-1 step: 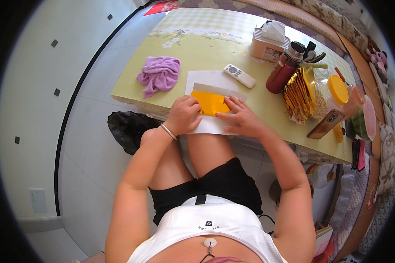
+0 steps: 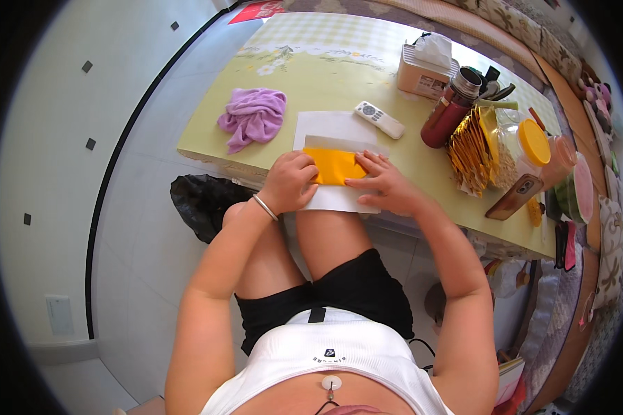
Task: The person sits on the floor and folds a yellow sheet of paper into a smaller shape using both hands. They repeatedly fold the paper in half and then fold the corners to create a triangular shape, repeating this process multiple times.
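A folded orange paper [image 2: 333, 166] lies on a white sheet [image 2: 333, 128] at the near edge of the yellow-green table [image 2: 325, 76]. My left hand [image 2: 289, 181], with a bracelet on its wrist, curls over the paper's left end and pinches it. The fingers of my right hand [image 2: 387, 183] lie flat on the paper's right edge and press it down. Both hands hide part of the white sheet's lower half.
On the table are a purple cloth [image 2: 253, 117], a white remote [image 2: 379, 119], a dark red flask [image 2: 450, 111], a tissue box [image 2: 426, 66], a stack of orange packets [image 2: 472, 149], an orange-lidded jar [image 2: 529, 142] and a phone [image 2: 513, 197]. A black bag [image 2: 201, 200] lies on the floor.
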{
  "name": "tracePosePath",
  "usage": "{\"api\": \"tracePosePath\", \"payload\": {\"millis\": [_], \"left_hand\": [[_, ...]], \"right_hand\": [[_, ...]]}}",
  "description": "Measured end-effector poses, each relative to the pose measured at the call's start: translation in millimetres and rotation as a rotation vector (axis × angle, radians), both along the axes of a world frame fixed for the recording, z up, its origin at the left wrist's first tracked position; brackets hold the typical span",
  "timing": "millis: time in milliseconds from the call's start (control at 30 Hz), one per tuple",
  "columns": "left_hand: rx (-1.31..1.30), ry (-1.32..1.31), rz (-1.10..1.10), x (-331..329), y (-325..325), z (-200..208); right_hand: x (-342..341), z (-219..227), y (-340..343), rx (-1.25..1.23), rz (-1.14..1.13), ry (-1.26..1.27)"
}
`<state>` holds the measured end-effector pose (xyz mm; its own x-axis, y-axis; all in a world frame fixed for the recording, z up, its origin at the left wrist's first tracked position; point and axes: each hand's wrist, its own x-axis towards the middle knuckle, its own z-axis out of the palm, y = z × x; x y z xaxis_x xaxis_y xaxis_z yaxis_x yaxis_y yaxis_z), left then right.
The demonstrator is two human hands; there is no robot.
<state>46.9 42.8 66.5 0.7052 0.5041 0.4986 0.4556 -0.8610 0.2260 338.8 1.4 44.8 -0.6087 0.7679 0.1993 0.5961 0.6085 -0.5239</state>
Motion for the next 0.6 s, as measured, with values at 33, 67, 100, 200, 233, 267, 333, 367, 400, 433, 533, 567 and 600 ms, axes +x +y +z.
{"api": "tracePosePath", "payload": {"millis": [33, 67, 100, 200, 233, 267, 333, 367, 400, 433, 533, 567, 600], "left_hand": [[0.014, -0.004, -0.038, -3, -1, 1], [-0.017, 0.021, -0.058, -3, -2, 1], [-0.047, 0.047, -0.077, -2, -4, 0], [-0.049, 0.099, -0.084, 1, -7, 0], [-0.034, 0.113, -0.078, 2, -7, 0], [-0.049, 0.119, -0.046, 3, -8, -1], [-0.08, 0.135, 0.019, 3, -10, -3], [0.005, 0.104, 0.009, 5, -10, 0], [0.09, 0.072, 0.0, 8, -10, 4], [0.175, 0.04, -0.011, 10, -9, 6], [0.139, 0.254, -0.164, 4, 0, -13], [0.142, 0.26, -0.16, 3, 1, -15], [0.146, 0.266, -0.156, 1, 2, -18]], "right_hand": [[8, 3, 6, -0.079, 0.019, 0.054], [14, 5, 11, -0.158, 0.035, 0.106], [16, 5, 15, -0.143, 0.031, 0.105], [12, 8, 19, -0.087, 0.002, 0.137], [3, 7, 17, -0.06, -0.015, 0.174], [-7, 7, 13, -0.035, -0.031, 0.211], [-23, 2, 3, 0.067, -0.078, 0.197], [-30, 0, -3, 0.119, -0.103, 0.191], [-33, 0, -8, 0.17, -0.116, 0.164], [-33, -2, -8, 0.172, -0.118, 0.177], [-32, -6, -10, 0.192, -0.103, 0.181], [-31, -4, -11, 0.208, -0.089, 0.156], [-30, -3, -12, 0.223, -0.075, 0.132]]}}
